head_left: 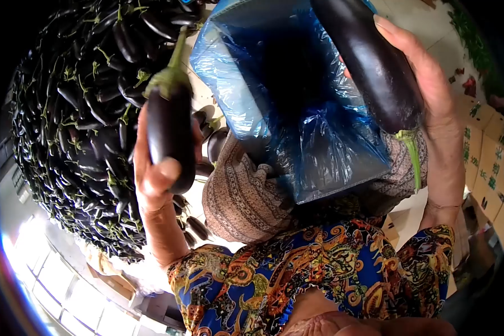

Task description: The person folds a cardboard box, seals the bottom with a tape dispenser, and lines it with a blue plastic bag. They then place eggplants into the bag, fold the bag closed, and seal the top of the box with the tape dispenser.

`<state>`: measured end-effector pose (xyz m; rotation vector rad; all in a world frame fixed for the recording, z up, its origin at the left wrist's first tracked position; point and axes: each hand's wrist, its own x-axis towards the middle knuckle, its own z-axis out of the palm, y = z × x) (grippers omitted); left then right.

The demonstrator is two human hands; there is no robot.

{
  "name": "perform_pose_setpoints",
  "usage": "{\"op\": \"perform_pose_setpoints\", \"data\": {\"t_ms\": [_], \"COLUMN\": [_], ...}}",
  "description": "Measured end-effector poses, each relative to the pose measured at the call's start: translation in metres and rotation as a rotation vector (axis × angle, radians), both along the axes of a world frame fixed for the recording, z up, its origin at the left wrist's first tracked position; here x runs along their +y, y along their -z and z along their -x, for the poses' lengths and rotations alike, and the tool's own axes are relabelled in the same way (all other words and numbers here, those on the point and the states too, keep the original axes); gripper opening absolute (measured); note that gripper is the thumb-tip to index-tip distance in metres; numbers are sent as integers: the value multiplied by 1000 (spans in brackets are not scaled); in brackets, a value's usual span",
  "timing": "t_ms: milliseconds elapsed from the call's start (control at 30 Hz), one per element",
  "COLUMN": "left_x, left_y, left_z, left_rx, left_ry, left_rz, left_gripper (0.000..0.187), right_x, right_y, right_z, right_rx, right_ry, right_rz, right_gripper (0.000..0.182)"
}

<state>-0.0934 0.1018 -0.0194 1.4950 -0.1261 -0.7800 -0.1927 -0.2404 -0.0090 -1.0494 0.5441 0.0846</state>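
The left hand (151, 173) is clenched around an eggplant (171, 131), thumb across its rounded lower end and fingers (140, 140) wrapped behind it, so the dark fruit stands nearly upright with its green stem (176, 56) pointing up toward the top of the view. The right hand (428, 95) grasps a second eggplant (375, 67), which lies tilted across the palm with its blunt end toward the top edge and its green stalk (413, 157) hanging down past the heel of the hand; the fingers curl behind it and one fingertip shows over its upper side. Between the two hands sits a box lined with a blue plastic bag (297, 112), its opening facing the camera (the inside is too dark to tell what it holds). The second eggplant is held over the right-hand edge of that bag. Behind the left hand a large heap of eggplants (78, 140) fills the left part of the view, a few loose ones lying near the box. Stacked cardboard boxes (487, 162) with green print stand at the far right. Patterned sleeves (319, 269) cover the person's arms at the bottom.
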Motion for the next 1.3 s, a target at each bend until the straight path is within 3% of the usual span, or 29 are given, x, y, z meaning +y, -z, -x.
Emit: {"op": "perform_pose_setpoints", "data": {"t_ms": [33, 167, 267, 400, 467, 567, 633, 700, 767, 800, 833, 900, 933, 1033, 1067, 1200, 1267, 1300], "left_x": [-6, -77, -134, -171, -171, -173, -183, -177, -171, -168, -168, -167, -168, -115, -101, -61, -53, -49], "left_y": [-4, 7, 63, 152, 187, 200, 216, 323, 350, 337, 283, 172, 120, 98, 89, 85, 89, 90], "left_z": [3, -9, -4, 11, 28, 44, 54, 74, 78, 68, 48, 5, -8, -34, -37, -31, -24, -20], "left_rx": [-41, -298, -633, -530, -561, -538, -514, -653, -838, -962, -949, -924, -911, -1226, -1135, -1186, -1138, -1114], "left_ry": [100, 897, 1088, 1200, 1246, 1297, 1308, 1220, 1180, 1182, 1211, 1269, 1378, 948, 913, 653, 575, 540], "left_rz": [-14, -300, -509, -701, -786, -810, -830, -657, -542, -513, -539, -591, -808, -681, -734, -406, -321, -324], "left_gripper": [106, 82, 73, 69, 65, 59, 49, 45, 42, 42, 41, 41, 39, 30, 40, 39, 38, 41], "right_x": [10, 28, 27, 24, 30, 40, 57, 38, 21, 24, 27, 32, 22, 19, 20, 29, 28, 31], "right_y": [-9, -17, -21, -30, -41, -32, -63, -25, 19, 5, -9, -3, 5, 27, 41, 86, 98, 94], "right_z": [-1, -1, -4, -22, -30, -34, -39, -34, -34, -23, -12, -12, -14, -9, -9, -24, -43, -52], "right_rx": [14, -23, 46, -72, -106, -184, -75, -282, -493, -295, -66, -67, 4, 210, 285, 313, 324, 398], "right_ry": [30, -23, 60, 105, 153, 208, 331, 108, -230, -118, -40, -150, -274, -452, -485, -495, -622, -662], "right_rz": [18, -40, -261, -613, -559, -293, -213, -450, -763, -517, -294, -224, -71, 189, 262, 375, 329, 424], "right_gripper": [43, 45, 43, 46, 47, 53, 51, 51, 52, 45, 39, 36, 37, 59, 67, 95, 91, 89]}}
